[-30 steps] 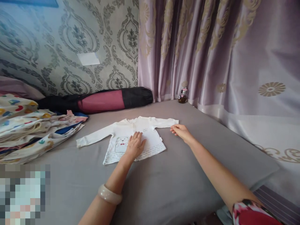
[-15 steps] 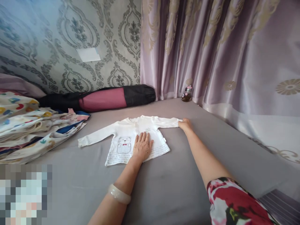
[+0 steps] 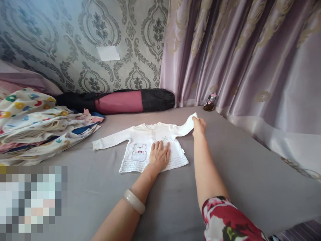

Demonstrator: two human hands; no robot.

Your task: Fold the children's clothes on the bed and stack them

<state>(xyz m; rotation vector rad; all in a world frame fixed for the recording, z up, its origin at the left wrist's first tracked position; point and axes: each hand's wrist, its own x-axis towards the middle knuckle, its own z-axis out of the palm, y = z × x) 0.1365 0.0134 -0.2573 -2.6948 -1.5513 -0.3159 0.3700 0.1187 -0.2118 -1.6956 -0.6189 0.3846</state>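
Grey sheet (image 3: 238, 160) spreads beneath our grip in the head view. Beyond that grip we see a bottle (image 3: 209, 103) and, leftward, a pink-and-black roll (image 3: 119, 101); far to its left, heaped clothes (image 3: 50, 124). Our right hand (image 3: 200, 127) pinches the sleeve end (image 3: 190, 123) of a white shirt (image 3: 147, 138) spread to its left, bear-printed, lettered along the hem, our left hand (image 3: 159, 155) splayed on its front.

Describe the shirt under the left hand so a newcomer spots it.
On the gray sheet, before the black-and-maroon roll, lies a white long-sleeved shirt. The left hand rests on its front; the right hand grips one cuff. Unlike the multicoloured fabric pile, it bears a line-drawn bear in a red bow tie.
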